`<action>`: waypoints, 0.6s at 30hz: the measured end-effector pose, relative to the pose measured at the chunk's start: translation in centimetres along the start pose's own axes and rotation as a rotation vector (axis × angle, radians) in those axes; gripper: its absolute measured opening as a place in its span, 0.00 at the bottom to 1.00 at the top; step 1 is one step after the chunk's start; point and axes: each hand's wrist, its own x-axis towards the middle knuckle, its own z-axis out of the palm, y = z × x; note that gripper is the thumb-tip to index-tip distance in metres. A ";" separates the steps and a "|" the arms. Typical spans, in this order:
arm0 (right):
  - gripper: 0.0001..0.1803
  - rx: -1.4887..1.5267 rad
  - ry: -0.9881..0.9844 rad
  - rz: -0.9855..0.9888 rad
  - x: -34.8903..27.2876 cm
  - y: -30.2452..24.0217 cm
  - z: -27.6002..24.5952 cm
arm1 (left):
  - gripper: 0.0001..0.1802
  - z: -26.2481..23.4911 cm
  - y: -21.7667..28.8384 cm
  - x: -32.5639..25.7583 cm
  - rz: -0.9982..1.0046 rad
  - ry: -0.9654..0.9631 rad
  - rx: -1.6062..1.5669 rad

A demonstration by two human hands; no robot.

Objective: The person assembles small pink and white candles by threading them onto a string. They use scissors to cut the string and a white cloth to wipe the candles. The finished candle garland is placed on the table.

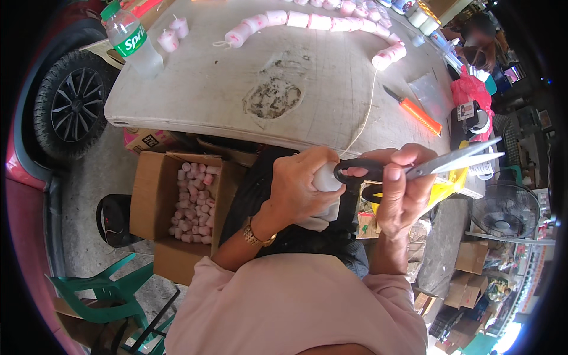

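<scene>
My left hand [299, 186] is closed round a whitish candle [325, 178], one end of which faces right. A thin pale string [368, 112] runs from the left hand up to a curved row of pink-and-white candles [319, 22] on the table, joined end to end. In my right hand [402, 198] is a pair of scissors [429, 168] with black handles. Its blades are spread and point right, away from the candle. One handle loop touches or nearly touches the candle's end. The left fingertips are partly hidden.
The pale table [195, 89] carries a soda bottle [133, 41], two small candles [168, 41] and an orange-handled knife [420, 115]. Left below stands an open cardboard box [148, 195] of pink candles. A green chair [112, 290], a fan [506, 213] and a parked car [26, 136] surround me.
</scene>
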 end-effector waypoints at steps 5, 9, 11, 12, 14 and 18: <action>0.13 -0.024 0.394 -0.190 0.3 -2.4 0.6 | 0.15 -0.1 -1.0 -0.6 0.159 0.095 0.119; 0.14 -0.322 0.273 -0.065 0.7 -2.7 1.6 | 0.14 -0.3 -1.7 -0.6 0.168 0.076 0.121; 0.15 -0.250 0.279 -0.049 1.1 -3.2 1.6 | 0.13 -0.3 -1.8 -0.6 0.208 0.108 0.146; 0.16 -0.175 0.329 -0.046 1.3 -3.4 1.4 | 0.12 -0.3 -1.9 -0.5 0.236 0.140 0.165; 0.17 -0.098 0.415 -0.156 1.6 -4.2 0.4 | 0.12 -0.2 -1.8 -0.6 0.253 0.149 0.197; 0.18 -0.326 0.324 -0.013 0.6 -3.7 0.8 | 0.12 -0.3 -1.7 -0.5 0.279 0.131 0.190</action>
